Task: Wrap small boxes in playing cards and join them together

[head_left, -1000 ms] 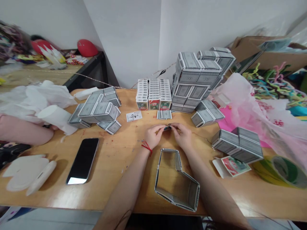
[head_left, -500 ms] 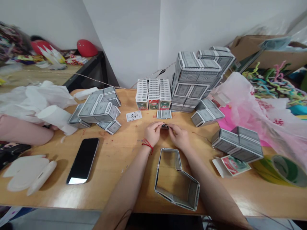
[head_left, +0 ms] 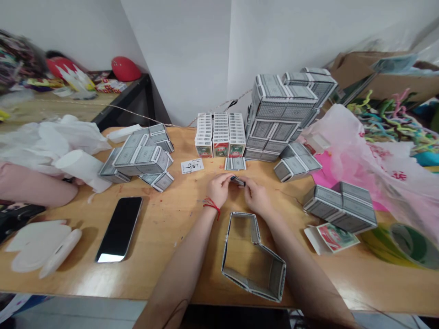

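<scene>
My left hand (head_left: 218, 188), with a red string at its wrist, pinches one end of a small playing card (head_left: 238, 181) seen nearly edge-on, grey with a dark edge. The fingers of my right hand (head_left: 256, 195) are closed at the card's other end. Just beyond them lies a flat piece of grey-backed cards (head_left: 235, 163). A single card (head_left: 192, 166) rests face up to the left. Between my forearms stands an open angular frame of joined cards (head_left: 253, 289).
Card boxes (head_left: 220, 132) stand in rows at the back, beside a tall stack of card blocks (head_left: 274, 112). More blocks (head_left: 142, 155) sit left, above a phone (head_left: 119, 230). On the right are another block (head_left: 339, 208), an opened card box (head_left: 331, 237) and green tape (head_left: 401, 244).
The card between my fingers has tilted, and its right end shows more. My right fingertips have shifted slightly right, away from my left ones.
</scene>
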Demonstrator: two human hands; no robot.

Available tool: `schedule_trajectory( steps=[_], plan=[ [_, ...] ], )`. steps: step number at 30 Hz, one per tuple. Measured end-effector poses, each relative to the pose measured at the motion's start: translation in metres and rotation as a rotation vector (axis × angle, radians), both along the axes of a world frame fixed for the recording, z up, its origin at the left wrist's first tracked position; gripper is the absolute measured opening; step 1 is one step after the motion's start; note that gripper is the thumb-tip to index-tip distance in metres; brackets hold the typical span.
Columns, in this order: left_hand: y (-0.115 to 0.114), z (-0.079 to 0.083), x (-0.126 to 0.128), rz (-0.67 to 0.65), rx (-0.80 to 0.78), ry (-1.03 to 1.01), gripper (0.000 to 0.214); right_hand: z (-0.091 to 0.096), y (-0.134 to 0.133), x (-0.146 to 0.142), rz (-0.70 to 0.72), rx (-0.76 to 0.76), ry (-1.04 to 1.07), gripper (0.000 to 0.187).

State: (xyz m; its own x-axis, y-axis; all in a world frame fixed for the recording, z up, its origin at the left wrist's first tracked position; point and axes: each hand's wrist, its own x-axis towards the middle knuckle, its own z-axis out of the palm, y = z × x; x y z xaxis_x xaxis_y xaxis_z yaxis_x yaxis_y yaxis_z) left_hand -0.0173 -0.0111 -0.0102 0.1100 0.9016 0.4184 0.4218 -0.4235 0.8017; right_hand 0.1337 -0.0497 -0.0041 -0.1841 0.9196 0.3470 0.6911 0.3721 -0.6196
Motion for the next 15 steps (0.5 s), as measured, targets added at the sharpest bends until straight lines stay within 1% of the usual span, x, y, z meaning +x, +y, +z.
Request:
schedule_trajectory(
  steps=[4,6,7,11,13,15],
  plan=[
    [0.0004,-0.0006,-0.0005,0.008,-0.013,0.010,0.020,-0.0042,0.0018,0.0011,0.071,-0.018,0.177,0.042],
    [0.0002,-0.0002,-0.0007,0.012,-0.016,0.002,0.020,-0.0051,0.0033,0.0009,0.062,-0.012,0.253,0.038],
    [0.0001,0.0003,-0.0008,0.018,-0.015,-0.006,0.020,-0.0051,0.0042,0.0009,0.034,-0.006,0.277,0.035],
    [-0.0003,0.0032,-0.0012,0.037,-0.007,-0.032,0.018,-0.0038,0.0083,0.0018,-0.161,0.025,0.310,0.023],
    [-0.0010,0.0049,-0.0007,0.025,-0.003,-0.038,0.017,-0.0035,0.0092,0.0020,-0.211,0.041,0.307,0.022],
    [-0.0025,0.0065,0.0006,0.017,-0.002,-0.044,0.016,-0.0033,0.0087,0.0014,-0.226,0.061,0.296,0.022]
  ],
)
